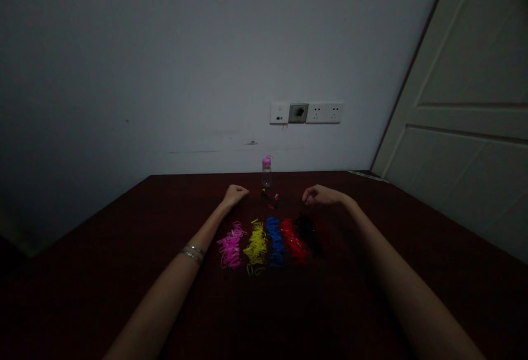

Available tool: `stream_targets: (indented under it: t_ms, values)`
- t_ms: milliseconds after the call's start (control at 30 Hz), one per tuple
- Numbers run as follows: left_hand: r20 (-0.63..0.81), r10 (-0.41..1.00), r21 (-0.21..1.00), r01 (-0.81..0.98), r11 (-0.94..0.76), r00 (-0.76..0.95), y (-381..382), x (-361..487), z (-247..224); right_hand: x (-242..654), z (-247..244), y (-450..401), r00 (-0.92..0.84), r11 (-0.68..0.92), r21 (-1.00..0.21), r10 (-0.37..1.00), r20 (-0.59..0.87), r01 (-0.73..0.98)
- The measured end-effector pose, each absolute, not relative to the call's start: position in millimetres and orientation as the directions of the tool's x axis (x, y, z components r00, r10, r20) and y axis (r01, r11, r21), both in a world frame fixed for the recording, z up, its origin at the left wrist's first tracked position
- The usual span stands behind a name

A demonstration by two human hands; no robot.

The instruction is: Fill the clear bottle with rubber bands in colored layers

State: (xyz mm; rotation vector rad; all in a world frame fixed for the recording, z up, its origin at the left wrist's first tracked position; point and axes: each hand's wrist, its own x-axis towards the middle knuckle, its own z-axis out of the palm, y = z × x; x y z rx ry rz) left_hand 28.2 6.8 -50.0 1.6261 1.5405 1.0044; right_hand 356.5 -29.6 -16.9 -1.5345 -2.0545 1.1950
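Side by side on the dark table lie piles of small bands: pink [231,247], yellow [256,244], blue [275,243], red [293,241] and black [307,230]. My left hand [235,194] rests closed on the table beyond the pink pile, with nothing visible in it. Just past the black pile, my right hand [318,195] has its fingers bent together; whatever is at its fingertips is too dark to make out. Between the hands are a few small coloured bits [276,197], and behind them stands a clear bottle [267,176] with a pink cap.
The dark red table [103,250] reaches a pale wall with socket plates [324,113] behind the bottle. A white panelled door [466,123] stands at the right. A thin pale strip [368,176] lies at the table's back right edge.
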Motion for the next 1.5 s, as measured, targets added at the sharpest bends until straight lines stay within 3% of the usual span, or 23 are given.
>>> stream_targets:
  t_ms: [133, 333, 667, 1200, 1500]
  values:
    - [0.128, 0.965, 0.813, 0.533, -0.234, 0.228, 1, 38, -43, 366, -46, -22, -0.188, 0.115, -0.821, 0.982, 0.009, 0.56]
    - [0.168, 0.866, 0.65, 0.608, -0.456, 0.47, -12, 66, -45, 373, -78, -15, 0.054, 0.12, -0.833, 0.983, 0.177, 0.541]
    - [0.12, 0.836, 0.442, 0.725, -0.529, 0.536, -2, 86, -50, 375, -89, -11, 0.075, 0.176, -0.727, 0.951, 0.299, 0.663]
    - [0.025, 0.769, 0.535, 0.642, -0.55, 0.638, 7, 85, -45, 374, -86, -14, 0.045, 0.192, -0.7, 0.952, 0.304, 0.688]
    - [-0.076, 0.66, 0.603, 0.561, -0.567, 0.748, -22, 101, -20, 373, -87, -13, 0.055, 0.179, -0.697, 0.953, 0.298, 0.694]
